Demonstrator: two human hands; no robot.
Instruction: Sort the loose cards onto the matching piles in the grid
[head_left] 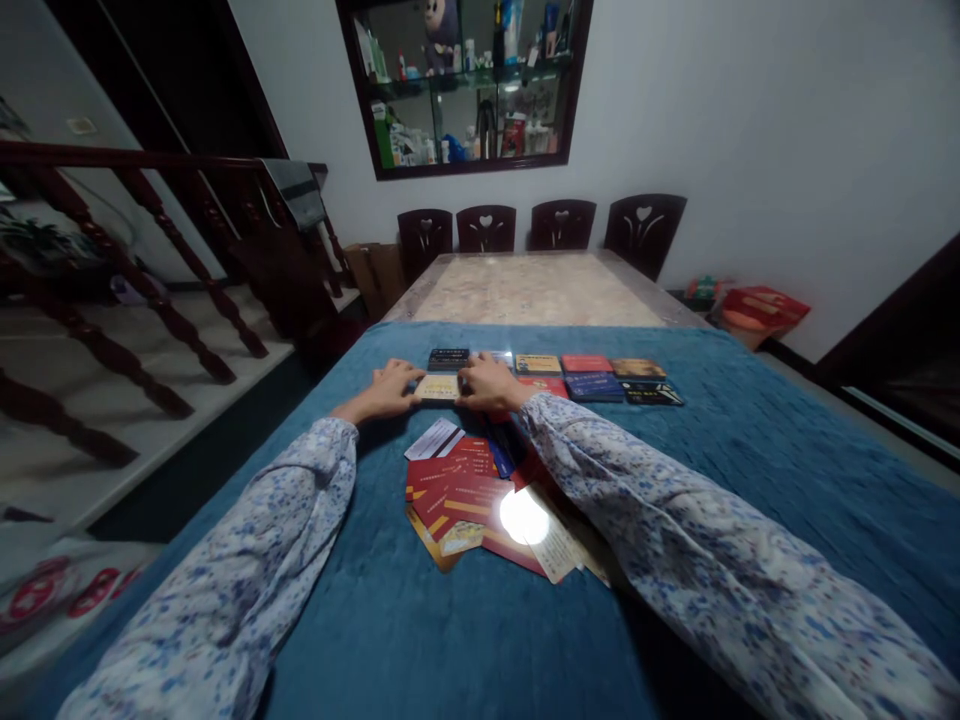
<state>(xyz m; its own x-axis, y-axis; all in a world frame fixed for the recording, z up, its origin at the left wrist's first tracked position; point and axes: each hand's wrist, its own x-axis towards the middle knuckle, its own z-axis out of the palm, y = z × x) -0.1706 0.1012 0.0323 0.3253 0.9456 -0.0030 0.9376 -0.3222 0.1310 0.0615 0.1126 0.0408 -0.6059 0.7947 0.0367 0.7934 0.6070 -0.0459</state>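
Note:
A small stack of cream cards [438,387] lies on the blue cloth [360,590], in the near row of card stacks. My left hand [388,388] has its bent fingers against the stack's left edge. From the right side, my right hand [489,383] presses its curled fingers on the opposite edge, so the stack sits between both hands. Just behind it is a stack of black cards [448,357]. A pale stack [504,358] is partly covered by my right hand. Closer to me, loose red cards [469,490] are spread overlapping, with a white striped card [435,440] on top.
More stacks continue rightward, including blue cards [594,387], red cards [586,363] and black cards [651,392]. A glossy reflection whitens part of the loose cards. Several dark chairs [562,225] stand beyond the table; a wooden railing [150,220] is at the left.

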